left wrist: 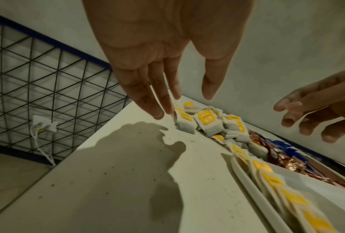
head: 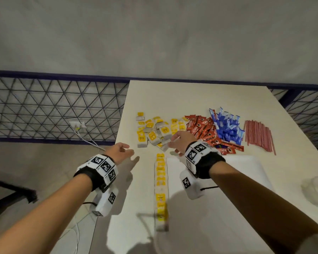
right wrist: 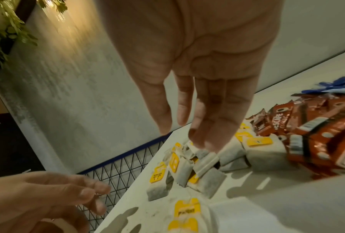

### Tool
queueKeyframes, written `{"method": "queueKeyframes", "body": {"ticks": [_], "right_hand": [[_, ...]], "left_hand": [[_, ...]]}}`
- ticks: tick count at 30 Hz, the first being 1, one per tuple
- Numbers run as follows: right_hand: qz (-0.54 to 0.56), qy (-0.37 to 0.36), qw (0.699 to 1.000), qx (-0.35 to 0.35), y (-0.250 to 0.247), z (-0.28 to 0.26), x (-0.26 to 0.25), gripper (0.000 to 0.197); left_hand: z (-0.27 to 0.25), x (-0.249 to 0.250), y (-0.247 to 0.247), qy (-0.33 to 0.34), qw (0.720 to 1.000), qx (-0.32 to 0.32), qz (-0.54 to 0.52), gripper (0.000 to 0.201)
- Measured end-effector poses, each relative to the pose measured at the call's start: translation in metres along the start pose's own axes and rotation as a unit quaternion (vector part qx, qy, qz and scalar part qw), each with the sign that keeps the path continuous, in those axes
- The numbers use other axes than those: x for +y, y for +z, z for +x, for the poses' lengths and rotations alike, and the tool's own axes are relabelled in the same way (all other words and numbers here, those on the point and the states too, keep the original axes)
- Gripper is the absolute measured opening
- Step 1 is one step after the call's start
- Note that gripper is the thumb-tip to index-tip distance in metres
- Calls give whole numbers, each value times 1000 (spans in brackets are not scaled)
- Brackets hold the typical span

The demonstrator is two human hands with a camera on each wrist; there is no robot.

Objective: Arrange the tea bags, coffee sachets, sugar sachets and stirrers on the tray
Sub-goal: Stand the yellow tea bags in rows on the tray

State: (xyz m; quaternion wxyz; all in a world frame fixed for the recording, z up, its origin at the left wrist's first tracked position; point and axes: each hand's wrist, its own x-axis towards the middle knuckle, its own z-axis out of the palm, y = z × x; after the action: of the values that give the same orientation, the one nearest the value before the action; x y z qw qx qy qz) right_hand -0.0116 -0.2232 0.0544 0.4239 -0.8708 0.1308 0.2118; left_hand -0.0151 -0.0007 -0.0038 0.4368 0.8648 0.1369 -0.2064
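Note:
A loose pile of yellow-tagged tea bags (head: 154, 132) lies on the white table, with red coffee sachets (head: 206, 132), blue sugar sachets (head: 227, 129) and reddish stirrers (head: 258, 134) to its right. Nearer me sits a white tray (head: 228, 173) with a row of tea bags (head: 161, 180) along its left side. My right hand (right wrist: 184, 138) hovers with straight fingers over the pile, fingertips just above one tea bag (right wrist: 206, 160). My left hand (left wrist: 184, 102) is open and holds nothing, near the pile's left edge, over the table's left side.
The table's left edge (head: 117, 143) drops to the floor, where a wire mesh fence (head: 53, 107) and a wall socket with white cables (head: 77, 124) stand. A crumpled white object (head: 316, 189) lies at the table's right.

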Motion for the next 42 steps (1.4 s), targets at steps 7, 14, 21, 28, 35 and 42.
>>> {"method": "queueKeyframes", "body": {"ticks": [7, 14, 21, 28, 35, 42], "right_hand": [[-66, 5, 998, -19, 18, 42, -19, 23], [-145, -38, 989, -14, 27, 66, -25, 47], [-158, -29, 987, -30, 34, 81, -26, 49], [-229, -19, 972, -43, 39, 90, -34, 48], [-232, -41, 971, -35, 42, 88, -33, 38], [-132, -113, 985, -7, 25, 64, -21, 13]], "left_hand": [[48, 9, 13, -31, 999, 16, 5, 66], [84, 32, 17, -28, 984, 37, 170, 62], [93, 40, 29, 1, 987, 23, 159, 31], [69, 21, 28, 43, 997, 55, -26, 41], [44, 9, 11, -57, 952, -19, -300, 19], [14, 12, 1, -147, 858, -124, -477, 19]]}}
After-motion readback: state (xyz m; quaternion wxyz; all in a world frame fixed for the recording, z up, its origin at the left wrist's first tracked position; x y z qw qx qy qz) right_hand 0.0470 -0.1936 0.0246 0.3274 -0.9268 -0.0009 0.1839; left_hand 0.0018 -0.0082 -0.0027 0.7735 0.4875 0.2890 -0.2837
